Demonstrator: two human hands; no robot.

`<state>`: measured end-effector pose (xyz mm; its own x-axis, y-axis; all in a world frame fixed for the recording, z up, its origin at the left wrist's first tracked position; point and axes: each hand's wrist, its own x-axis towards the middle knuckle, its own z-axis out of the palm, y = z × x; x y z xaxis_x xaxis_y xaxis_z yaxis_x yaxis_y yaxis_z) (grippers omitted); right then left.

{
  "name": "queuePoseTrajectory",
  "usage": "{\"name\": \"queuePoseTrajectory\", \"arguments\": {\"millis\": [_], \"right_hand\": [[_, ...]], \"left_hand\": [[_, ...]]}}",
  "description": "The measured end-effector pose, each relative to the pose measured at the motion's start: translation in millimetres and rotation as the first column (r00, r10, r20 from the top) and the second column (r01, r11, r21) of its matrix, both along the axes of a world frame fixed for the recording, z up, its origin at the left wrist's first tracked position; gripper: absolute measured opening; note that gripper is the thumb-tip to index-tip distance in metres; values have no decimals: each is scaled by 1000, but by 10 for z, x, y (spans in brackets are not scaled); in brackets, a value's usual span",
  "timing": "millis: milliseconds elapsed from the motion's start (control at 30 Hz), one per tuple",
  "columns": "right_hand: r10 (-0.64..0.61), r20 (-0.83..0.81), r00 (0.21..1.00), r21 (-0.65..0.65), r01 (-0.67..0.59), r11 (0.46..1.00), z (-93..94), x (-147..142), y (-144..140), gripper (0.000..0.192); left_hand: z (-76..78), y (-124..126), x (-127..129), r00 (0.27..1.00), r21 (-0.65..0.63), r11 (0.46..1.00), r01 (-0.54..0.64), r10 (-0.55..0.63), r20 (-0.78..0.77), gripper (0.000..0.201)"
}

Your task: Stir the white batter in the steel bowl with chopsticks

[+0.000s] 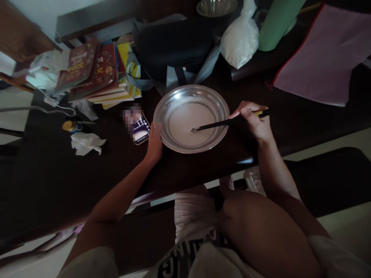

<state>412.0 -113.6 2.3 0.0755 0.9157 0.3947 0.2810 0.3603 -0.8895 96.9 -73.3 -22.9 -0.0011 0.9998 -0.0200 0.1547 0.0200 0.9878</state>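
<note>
Right hand [255, 121] grip clamps chopsticks [226, 123], long axis pointing left into the bowl [165, 131]; left hand [154, 144] grips the bowl's left rim

A home: dark table [43, 181] cluttered with books [95, 71], phone [141, 129], bag [174, 48]

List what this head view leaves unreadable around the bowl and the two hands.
- Phone screen: partly pixelated, top hidden.
- Book stack titles: too small, dim.
- Second bowl: cut by top edge.
- Chopsticks tips: sunk in the metal bowl's white mixture.
- Left hand fingers: behind the rim.
</note>
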Motion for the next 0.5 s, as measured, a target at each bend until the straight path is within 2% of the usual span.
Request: {"name": "queuePoseTrajectory", "arguments": {"millis": [133, 267, 333, 500], "right_hand": [[108, 83, 991, -35, -105, 994, 31, -25, -2, 36], [-9, 36, 999, 20, 8, 1000, 19, -12, -9, 33], [-17, -14, 1000, 13, 17, 1000, 2, 3, -14, 31], [131, 73, 989, -27, -130, 991, -25, 4, 11, 28]], "left_hand": [[34, -13, 24, 1000, -2, 1000, -19, 19, 9, 22], [48, -18, 29, 999, -3, 999, -34, 34, -1, 20], [47, -16, 29, 999, 2, 999, -41, 41, 2, 19], [60, -9, 20, 1000, -33, 999, -27, 27, 15, 22]]}}
